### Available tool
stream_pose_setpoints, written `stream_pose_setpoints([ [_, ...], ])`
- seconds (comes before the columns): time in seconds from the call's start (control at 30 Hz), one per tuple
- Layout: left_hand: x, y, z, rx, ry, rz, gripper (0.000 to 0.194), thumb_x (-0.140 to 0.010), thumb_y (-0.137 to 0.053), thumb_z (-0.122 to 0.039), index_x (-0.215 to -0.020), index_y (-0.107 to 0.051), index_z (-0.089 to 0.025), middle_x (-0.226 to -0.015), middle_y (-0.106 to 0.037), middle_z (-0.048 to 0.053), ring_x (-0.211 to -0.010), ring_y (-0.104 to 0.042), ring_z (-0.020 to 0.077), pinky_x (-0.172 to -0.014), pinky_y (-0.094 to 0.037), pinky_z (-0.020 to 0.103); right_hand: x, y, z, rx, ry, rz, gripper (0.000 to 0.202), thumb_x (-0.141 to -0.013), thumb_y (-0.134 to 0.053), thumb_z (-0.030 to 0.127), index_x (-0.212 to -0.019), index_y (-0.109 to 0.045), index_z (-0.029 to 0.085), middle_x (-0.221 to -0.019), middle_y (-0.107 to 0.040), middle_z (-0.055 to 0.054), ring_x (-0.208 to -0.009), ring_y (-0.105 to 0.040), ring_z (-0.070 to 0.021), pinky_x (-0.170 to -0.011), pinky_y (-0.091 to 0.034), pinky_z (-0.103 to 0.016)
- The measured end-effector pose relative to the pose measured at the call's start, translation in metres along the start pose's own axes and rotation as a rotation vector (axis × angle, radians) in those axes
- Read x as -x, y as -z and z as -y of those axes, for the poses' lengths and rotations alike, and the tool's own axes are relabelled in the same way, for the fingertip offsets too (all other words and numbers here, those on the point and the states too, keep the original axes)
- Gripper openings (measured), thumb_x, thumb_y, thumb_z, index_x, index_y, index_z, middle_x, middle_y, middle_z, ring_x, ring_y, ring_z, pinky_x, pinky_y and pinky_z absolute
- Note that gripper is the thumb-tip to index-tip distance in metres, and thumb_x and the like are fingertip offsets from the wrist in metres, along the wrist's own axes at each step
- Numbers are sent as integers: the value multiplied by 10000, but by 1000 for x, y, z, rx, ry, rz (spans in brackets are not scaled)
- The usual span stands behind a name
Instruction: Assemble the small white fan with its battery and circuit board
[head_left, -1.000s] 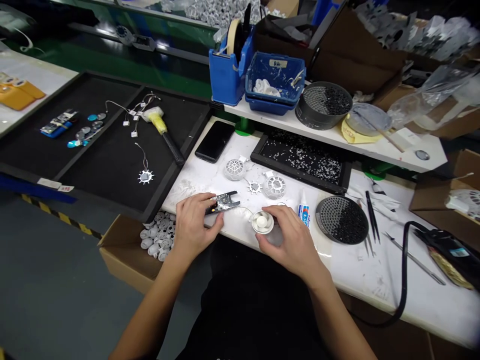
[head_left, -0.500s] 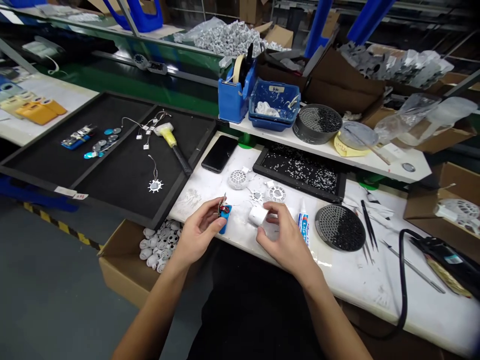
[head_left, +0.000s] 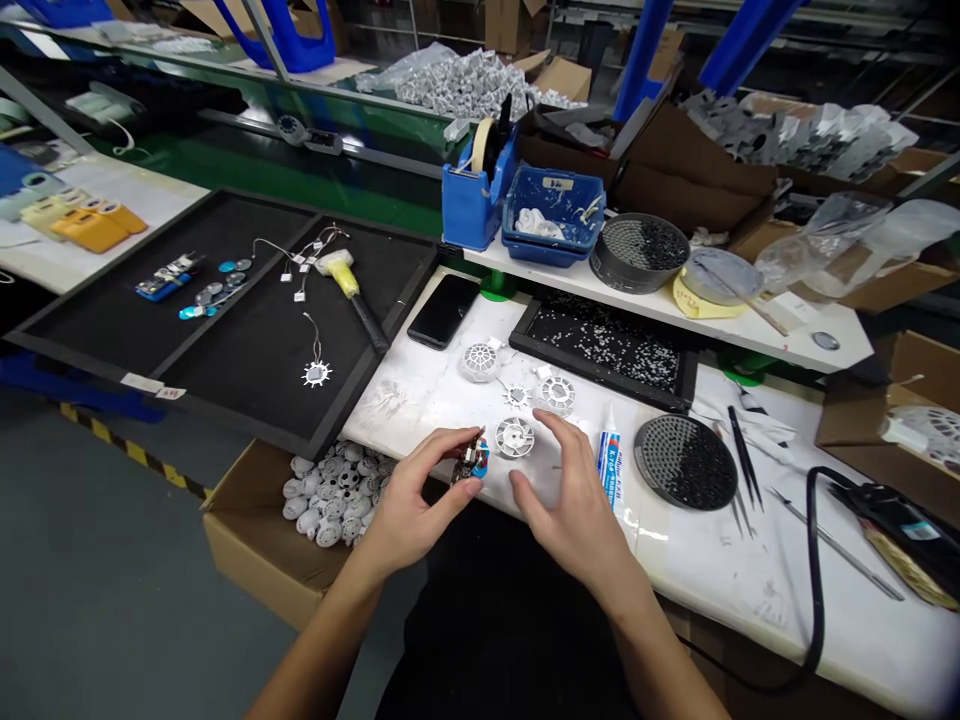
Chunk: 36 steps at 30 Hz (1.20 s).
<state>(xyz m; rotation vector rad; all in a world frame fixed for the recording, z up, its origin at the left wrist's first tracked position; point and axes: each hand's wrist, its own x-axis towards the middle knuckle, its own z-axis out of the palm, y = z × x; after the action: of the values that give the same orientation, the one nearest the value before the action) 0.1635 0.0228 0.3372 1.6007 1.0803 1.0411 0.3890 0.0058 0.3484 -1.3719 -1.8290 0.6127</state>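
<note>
My left hand pinches a small circuit board with a blue battery between thumb and fingers, above the table's front edge. My right hand is open, its thumb and fingers apart. Just left of its fingertips, a round white plastic housing sits on the white table, its spoked end facing up. Behind it lie a small white spoked wheel, a white slotted ring and a white grille cap. A blue and white glue tube lies right of my right hand.
A black phone and a black tray of small white bits lie behind. Rightward are a round dish of black pieces, tweezers and a black cable. A hammer rests on the black board at left.
My right hand has set the white housing down, spoked end up, and let go of it. My left hand has moved right with the circuit board and battery, turning them.
</note>
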Motion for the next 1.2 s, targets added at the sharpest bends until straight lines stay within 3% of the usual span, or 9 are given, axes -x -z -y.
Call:
stream_pose_setpoints([
  [0.13, 3, -2, 13, 65, 2, -8, 456, -991, -742, -305, -1442, -680, -325, -1420, -707, 92, -1306, -695, 291, -1141, -589, 454, -17, -5, 16, -177, 154, 39, 346, -1106, -506, 185, -1428, -566, 296, -1374, -644, -94, -1310, -638, -247, -1132, -565, -458],
  [0.23, 7, 0, 22, 88, 10, -60, 444, -984, -748, -320, -1424, -698, -294, -1401, -711, 111, -1295, -700, 292, -1125, -604, 449, -32, -17, 14, -243, 161, 101, 182, -1102, -568, 236, -1269, -635, 264, -1168, -708, -58, -1080, -707, -208, -954, -609, -365],
  [0.33, 11, 4, 28, 70, -9, -90, 445, -970, -765, -317, -1411, -707, -296, -1398, -703, 115, -1310, -687, 290, -1147, -589, 457, -38, -25, 8, -193, 177, 134, 86, -1097, -603, 278, -1148, -661, 240, -1078, -722, -52, -981, -702, -203, -900, -583, -361],
  [0.47, 11, 5, 32, 68, -30, -112, 456, -967, -770, -274, -1414, -699, -328, -1398, -693, 101, -1318, -676, 273, -1165, -571, 448, -36, -30, 6, -152, 173, 114, 116, -1106, -586, 292, -1058, -670, 228, -999, -726, -50, -928, -687, -206, -888, -552, -364],
  [0.63, 4, 5, 34, 77, -45, -99, 452, -973, -759, -266, -1415, -696, -340, -1388, -692, 93, -1315, -672, 268, -1171, -558, 445, -36, -38, 6, -159, 131, 54, 136, -1097, -575, 324, -1071, -679, 240, -942, -744, -23, -751, -681, -160, -698, -532, -283],
  [0.83, -1, 7, 38, 79, -48, -63, 445, -970, -759, -280, -1411, -699, -305, -1370, -686, 118, -1302, -670, 281, -1152, -566, 454, -36, -39, 6, -138, 111, -2, 116, -1063, -611, 313, -1036, -695, 236, -681, -666, 46, -579, -617, -130, -609, -452, -261],
  [1.07, 1, 2, 38, 62, -74, -105, 441, -978, -747, -260, -1414, -685, -293, -1364, -674, 113, -1304, -659, 266, -1152, -556, 425, -37, -45, 7, -97, 116, -57, 86, -1034, -632, 265, -997, -695, 220, -616, -597, 67, -519, -529, -109, -572, -372, -269],
  [1.2, -6, 11, 29, -101, -120, -182, 446, -965, -767, -249, -1399, -686, -308, -1336, -689, 79, -1263, -675, 258, -1140, -544, 413, -37, -39, 8, -73, 151, -35, 83, -1044, -640, 252, -996, -698, 217, -707, -640, 35, -634, -584, -135, -673, -452, -287],
])
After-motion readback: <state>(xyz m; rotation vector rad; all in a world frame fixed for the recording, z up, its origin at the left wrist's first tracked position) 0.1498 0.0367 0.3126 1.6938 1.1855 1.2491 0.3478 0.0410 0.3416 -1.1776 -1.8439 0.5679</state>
